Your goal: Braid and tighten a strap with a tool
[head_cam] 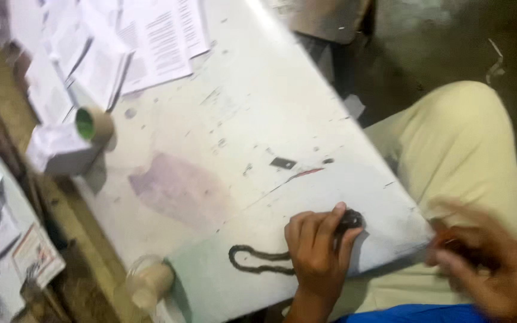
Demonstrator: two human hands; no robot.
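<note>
Two hands in view, both mine. My left hand (318,251) rests on the worn white tabletop (252,101), fingers (312,230) curled close together and pressing down on a small dark object (349,220) at the end of a dark braided cord (255,262). The cord runs out from under that hand toward the left and doubles back in a narrow loop, lying flat on the white surface near the table's front edge. Fingertips touch the dark end piece; I cannot tell whether they pinch it or only pin it.

My right hand (486,269) is off the table's right corner, over my lap, heavily blurred. Fingers look bent around something small and dark with a trace of red, but the blur hides what it is and how tight the hold is.

Beige trousers (462,149) on my knee fill the right side.

Further off on the table: a cardboard tape roll with a green core (94,124) lying against a small white box (61,149), well apart from the cord. Printed paper sheets (145,42) spread across the far left corner. A pale plastic roll (151,281) sits at the table's near left edge, near the cord's loop but not touching it.
</note>
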